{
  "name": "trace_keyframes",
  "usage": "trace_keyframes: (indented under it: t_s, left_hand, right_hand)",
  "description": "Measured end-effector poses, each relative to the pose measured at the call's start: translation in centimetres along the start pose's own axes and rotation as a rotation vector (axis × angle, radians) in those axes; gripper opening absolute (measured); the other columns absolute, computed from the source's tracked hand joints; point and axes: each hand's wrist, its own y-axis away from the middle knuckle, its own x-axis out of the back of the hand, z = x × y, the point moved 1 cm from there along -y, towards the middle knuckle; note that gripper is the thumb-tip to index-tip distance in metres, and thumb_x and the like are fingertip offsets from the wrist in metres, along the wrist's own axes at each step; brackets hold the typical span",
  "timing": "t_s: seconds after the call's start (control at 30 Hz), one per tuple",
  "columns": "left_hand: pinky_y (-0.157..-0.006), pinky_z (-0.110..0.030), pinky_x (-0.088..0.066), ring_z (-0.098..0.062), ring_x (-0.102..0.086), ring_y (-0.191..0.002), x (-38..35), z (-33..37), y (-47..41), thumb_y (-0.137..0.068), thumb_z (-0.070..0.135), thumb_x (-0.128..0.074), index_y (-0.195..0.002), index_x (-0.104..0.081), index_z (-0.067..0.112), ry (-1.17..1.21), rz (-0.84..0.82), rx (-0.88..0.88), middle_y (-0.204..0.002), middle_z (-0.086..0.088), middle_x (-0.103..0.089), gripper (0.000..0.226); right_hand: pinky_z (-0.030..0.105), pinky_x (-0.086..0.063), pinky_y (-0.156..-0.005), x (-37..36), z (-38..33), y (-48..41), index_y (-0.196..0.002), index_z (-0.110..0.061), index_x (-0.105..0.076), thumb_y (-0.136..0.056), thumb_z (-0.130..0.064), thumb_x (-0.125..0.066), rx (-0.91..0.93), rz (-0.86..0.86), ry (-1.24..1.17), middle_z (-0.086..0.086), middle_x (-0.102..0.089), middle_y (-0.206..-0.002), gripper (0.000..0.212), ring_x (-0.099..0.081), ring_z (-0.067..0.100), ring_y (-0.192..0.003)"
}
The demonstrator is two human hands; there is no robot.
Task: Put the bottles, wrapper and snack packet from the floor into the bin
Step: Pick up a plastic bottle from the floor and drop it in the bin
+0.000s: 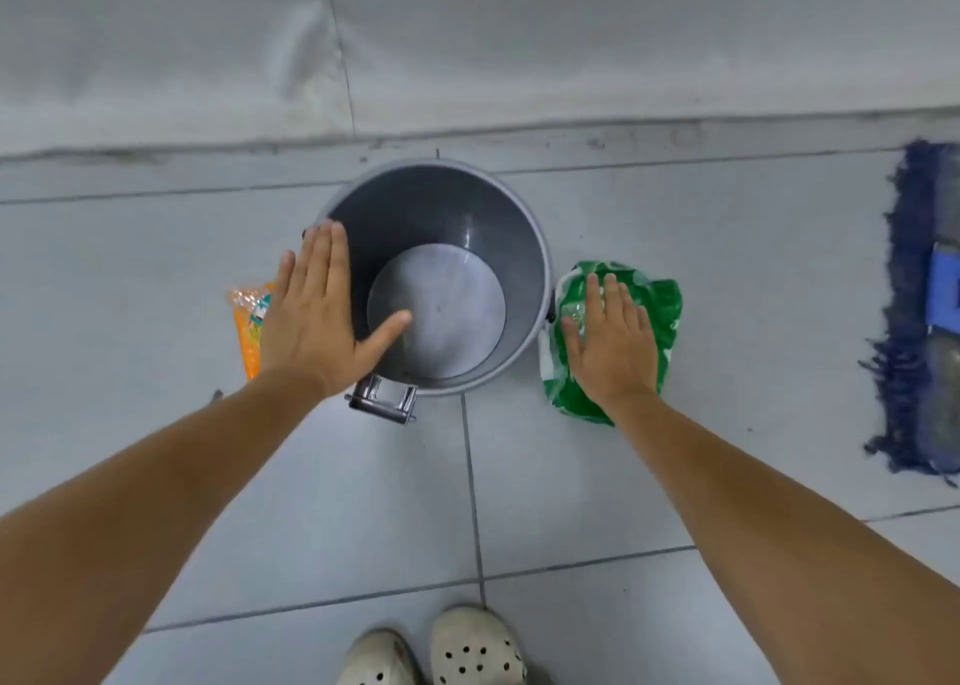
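Note:
A round grey bin (524,216) stands on the tiled floor in front of me, and nothing lies inside it. An orange snack packet (248,331) lies on the floor just left of the bin, partly hidden by my left hand (317,315). That hand is flat with fingers apart, hovering over the bin's left rim. A green and white packet (660,310) lies right of the bin. My right hand (613,341) is spread above it, fingers apart, holding nothing. No bottles are in view.
A metal pedal (384,398) sticks out from the bin's near side. A blue mop head (919,320) lies on the floor at the far right. A white wall (467,34) runs behind the bin. My two pale clogs (441,648) stand at the bottom.

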Motion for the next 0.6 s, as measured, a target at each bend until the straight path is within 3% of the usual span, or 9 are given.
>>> trace_keyframes:
  t_s: [0.13, 0.2, 0.27, 0.37, 0.6]
  left_hand:
    - [-0.122, -0.043, -0.001, -0.028, 0.003, -0.150, -0.8, -0.3, -0.8, -0.080, 0.074, -0.032, -0.151, 0.000, 0.001, 0.047, 0.035, -0.006, -0.162, -0.017, 0.001, 0.107]
    - [-0.122, -0.044, -0.002, -0.030, 0.005, -0.150, -1.1, -0.2, -0.5, -0.078, 0.077, -0.032, -0.151, 0.001, -0.001, 0.049, 0.029, -0.020, -0.161, -0.020, 0.003, 0.111]
    - [-0.123, -0.044, -0.004, -0.032, 0.005, -0.149, -1.0, -0.4, -0.5, -0.077, 0.080, -0.032, -0.150, 0.000, -0.002, 0.022, 0.016, -0.035, -0.160, -0.022, 0.003, 0.114]
    - [-0.122, -0.046, -0.007, -0.033, 0.005, -0.149, -0.8, -0.3, -0.7, -0.075, 0.083, -0.029, -0.150, 0.000, -0.003, 0.006, -0.008, -0.027, -0.160, -0.023, 0.002, 0.117]
    - [-0.121, -0.050, -0.011, -0.035, 0.005, -0.149, -0.6, -0.2, -0.8, -0.073, 0.088, -0.014, -0.150, 0.001, -0.002, -0.040, -0.038, -0.031, -0.160, -0.023, 0.002, 0.119]
  right_hand:
    - [0.049, -0.037, -0.110, -4.0, 1.7, 0.7, -0.154, -0.018, -0.010, -0.101, -0.033, -0.041, -0.087, -0.172, 0.049, 0.021, -0.016, -0.159, 0.063, -0.023, 0.038, -0.144]
    - [0.050, -0.045, -0.097, -5.4, 2.1, 1.0, -0.154, -0.029, -0.003, -0.100, -0.030, -0.045, -0.152, -0.283, 0.027, 0.020, -0.011, -0.160, 0.069, -0.028, 0.041, -0.139]
    - [0.048, -0.050, -0.086, -6.3, 2.0, 1.0, -0.153, -0.037, 0.002, -0.099, -0.021, -0.048, -0.210, -0.344, -0.034, 0.023, -0.021, -0.155, 0.075, -0.039, 0.042, -0.129]
    - [0.043, -0.050, -0.076, -7.3, 1.7, 1.2, -0.152, -0.038, 0.004, -0.099, -0.017, -0.050, -0.244, -0.319, -0.080, 0.024, -0.046, -0.127, 0.079, -0.050, 0.036, -0.108]
    - [0.044, -0.050, -0.079, -7.6, 1.6, 1.4, -0.152, -0.041, -0.008, -0.095, -0.014, -0.055, -0.339, -0.262, -0.261, 0.022, -0.048, -0.112, 0.078, -0.050, 0.034, -0.097]
